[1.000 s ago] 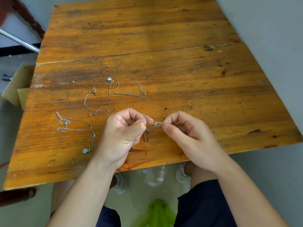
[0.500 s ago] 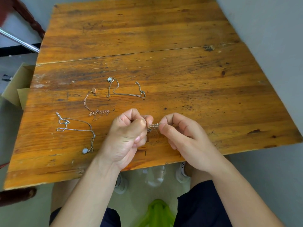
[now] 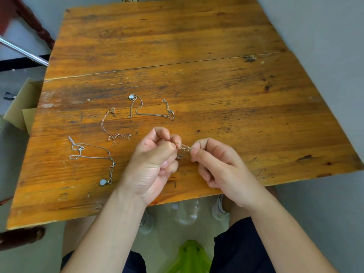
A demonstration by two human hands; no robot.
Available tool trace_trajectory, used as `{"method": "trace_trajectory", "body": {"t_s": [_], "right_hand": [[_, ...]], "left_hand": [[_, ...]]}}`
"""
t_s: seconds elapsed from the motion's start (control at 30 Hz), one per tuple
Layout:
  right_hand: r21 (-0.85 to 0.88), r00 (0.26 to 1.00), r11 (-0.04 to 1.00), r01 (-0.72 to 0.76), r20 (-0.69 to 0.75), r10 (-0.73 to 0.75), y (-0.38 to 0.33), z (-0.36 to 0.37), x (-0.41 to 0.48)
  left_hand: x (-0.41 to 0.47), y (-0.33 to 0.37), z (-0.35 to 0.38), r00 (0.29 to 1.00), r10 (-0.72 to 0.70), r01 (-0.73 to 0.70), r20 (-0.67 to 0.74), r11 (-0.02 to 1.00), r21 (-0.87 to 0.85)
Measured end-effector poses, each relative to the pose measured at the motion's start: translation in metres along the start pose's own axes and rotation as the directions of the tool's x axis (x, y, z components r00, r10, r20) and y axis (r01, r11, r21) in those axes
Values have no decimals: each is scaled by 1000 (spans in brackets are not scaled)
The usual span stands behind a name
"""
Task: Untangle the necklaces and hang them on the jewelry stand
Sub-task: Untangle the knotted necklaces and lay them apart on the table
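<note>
My left hand (image 3: 153, 164) and my right hand (image 3: 218, 166) pinch a small tangled gold necklace (image 3: 185, 148) between them, just above the near part of the wooden table (image 3: 216, 85). A bit of its chain hangs under my left fingers. On the table to the left lie three more necklaces: a silver one with a pale oval pendant (image 3: 92, 156), a rose-gold one with a round pendant (image 3: 113, 131), and a silver one with a small stone (image 3: 149, 111). No jewelry stand is in view.
A cardboard box (image 3: 21, 107) sits on the floor left of the table. A dark red chair and a metal bar (image 3: 23, 50) are at the far left. Below the table edge are my knees, shoes and a green object (image 3: 190, 257).
My hands have drawn slightly closer together and shifted their pinch on the gold necklace. The three necklaces on the table have not moved.
</note>
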State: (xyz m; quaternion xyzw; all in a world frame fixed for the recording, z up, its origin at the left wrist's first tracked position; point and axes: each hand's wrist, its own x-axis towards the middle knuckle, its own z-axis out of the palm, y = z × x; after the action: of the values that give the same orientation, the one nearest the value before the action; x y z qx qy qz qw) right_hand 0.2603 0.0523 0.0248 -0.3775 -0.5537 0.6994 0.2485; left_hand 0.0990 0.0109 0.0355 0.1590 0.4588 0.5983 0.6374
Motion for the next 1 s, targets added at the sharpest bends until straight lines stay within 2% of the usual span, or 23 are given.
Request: {"method": "trace_trajectory", "body": {"t_s": [0.2, 0.27, 0.33, 0.47, 0.6, 0.77, 0.9, 0.97, 1.0], "right_hand": [[-230, 989, 963, 141, -6, -146, 0, 0, -2], [-311, 979, 931, 193, 3, -202, 2, -1, -1], [-370, 975, 905, 208, 4, -222, 7, -2, 1], [-355, 978, 914, 197, 2, -210, 12, -4, 0], [-310, 978, 930, 198, 1, -208, 11, -3, 1], [-263, 985, 951, 164, -12, -173, 6, -5, 0], [-322, 983, 932, 164, -27, -182, 8, -3, 2], [-382, 981, 909, 163, -31, -189, 11, -2, 3], [-403, 982, 901, 161, -31, -189, 11, -2, 4]], "left_hand": [[1, -4, -6, 985, -136, 159, 110, 958, -241], [-2, -4, -9, 971, -188, 221, 146, 942, -252], [-4, -3, -11, 962, -230, 255, 146, 950, -181], [-6, 6, -10, 960, -246, 256, 137, 965, -60], [-6, 13, -3, 987, -152, 137, 52, 966, 220], [-7, 15, 0, 999, -33, 36, -14, 868, 495], [-5, 10, -1, 994, 98, -33, -47, 684, 728], [-4, 6, 0, 982, 176, -67, -62, 640, 766], [-4, 4, 0, 978, 196, -74, -77, 663, 745]]}}
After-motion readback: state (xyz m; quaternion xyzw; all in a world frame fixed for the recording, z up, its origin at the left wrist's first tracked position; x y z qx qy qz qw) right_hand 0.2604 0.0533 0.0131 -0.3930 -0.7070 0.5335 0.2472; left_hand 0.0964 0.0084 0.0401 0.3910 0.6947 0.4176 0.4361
